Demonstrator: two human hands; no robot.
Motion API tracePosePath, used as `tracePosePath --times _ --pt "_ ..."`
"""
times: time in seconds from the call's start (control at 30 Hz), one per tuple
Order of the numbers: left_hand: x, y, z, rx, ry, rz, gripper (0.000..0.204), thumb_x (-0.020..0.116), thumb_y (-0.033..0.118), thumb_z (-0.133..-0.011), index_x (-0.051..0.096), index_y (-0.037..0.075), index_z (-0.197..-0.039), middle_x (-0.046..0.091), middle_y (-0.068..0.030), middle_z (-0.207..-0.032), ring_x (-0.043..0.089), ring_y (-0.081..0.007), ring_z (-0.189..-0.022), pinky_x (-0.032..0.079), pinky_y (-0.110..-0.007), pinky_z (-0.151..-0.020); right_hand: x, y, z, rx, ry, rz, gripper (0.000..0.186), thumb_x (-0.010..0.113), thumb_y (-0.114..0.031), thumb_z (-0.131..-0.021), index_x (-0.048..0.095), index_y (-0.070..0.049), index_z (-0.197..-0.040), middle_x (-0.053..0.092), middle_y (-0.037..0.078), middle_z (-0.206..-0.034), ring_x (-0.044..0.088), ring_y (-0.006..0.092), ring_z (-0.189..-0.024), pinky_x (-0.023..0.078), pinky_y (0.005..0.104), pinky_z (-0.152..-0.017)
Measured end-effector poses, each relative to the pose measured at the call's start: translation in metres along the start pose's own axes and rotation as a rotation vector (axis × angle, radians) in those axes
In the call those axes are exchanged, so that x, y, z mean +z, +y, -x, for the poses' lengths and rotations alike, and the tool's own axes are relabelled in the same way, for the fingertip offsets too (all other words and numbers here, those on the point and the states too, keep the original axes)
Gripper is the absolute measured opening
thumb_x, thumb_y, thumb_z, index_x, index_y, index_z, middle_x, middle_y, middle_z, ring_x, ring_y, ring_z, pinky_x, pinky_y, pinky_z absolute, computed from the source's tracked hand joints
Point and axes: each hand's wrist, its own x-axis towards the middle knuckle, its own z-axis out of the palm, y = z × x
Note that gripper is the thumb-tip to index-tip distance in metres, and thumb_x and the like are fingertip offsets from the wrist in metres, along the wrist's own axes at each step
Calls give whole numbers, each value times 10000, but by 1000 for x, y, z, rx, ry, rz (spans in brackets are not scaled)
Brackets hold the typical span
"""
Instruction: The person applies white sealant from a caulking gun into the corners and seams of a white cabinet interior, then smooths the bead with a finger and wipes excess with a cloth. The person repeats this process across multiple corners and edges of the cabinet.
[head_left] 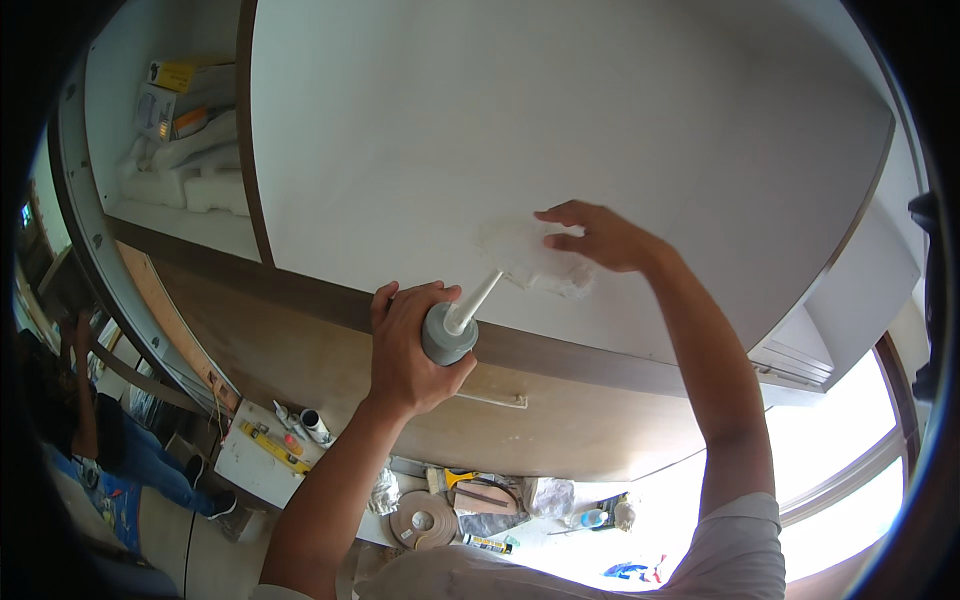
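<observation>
My left hand (408,350) is wrapped round a grey sealant cartridge (449,340) in front of the cabinet's brown lower edge. Its slim white nozzle (478,300) tilts up and to the right, with the tip near a crumpled, see-through plastic bag (560,275) on the white cabinet surface. Just above that bag hovers my right hand (605,238), thumb and fingers apart and curved, nothing visible between them. The far side of the cartridge is hidden by my left palm.
Boxes (170,100) and white foam pieces (190,185) fill the left compartment. On a lower surface lie a brown edge-band roll (405,522), a paintbrush (450,479), a yellow spirit level (273,450) and a water bottle (588,518). Another person (140,450) stands at far left.
</observation>
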Motion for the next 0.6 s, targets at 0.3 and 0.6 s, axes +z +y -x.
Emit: tracePosePath --times 0.3,0.6 --pt "4 -9 0 45 26 27 591 836 116 -681 624 112 -1232 694 -93 -1209 633 -290 -1188 304 -508 -1163 71 44 -51 -196 186 -8 701 538 -610 -1022 537 -126 -1528 456 233 -1591 428 388 -1477 311 429 -1249" --pt "-45 -2 -1 111 -18 45 419 765 222 -870 664 4 -1214 714 -136 -1305 646 -91 -952 514 -271 -893 45 40 -14 -121 323 -114 455 711 -425 -966 727 -21 -1174 735 202 -1158 670 303 -1078 519 410 -934"
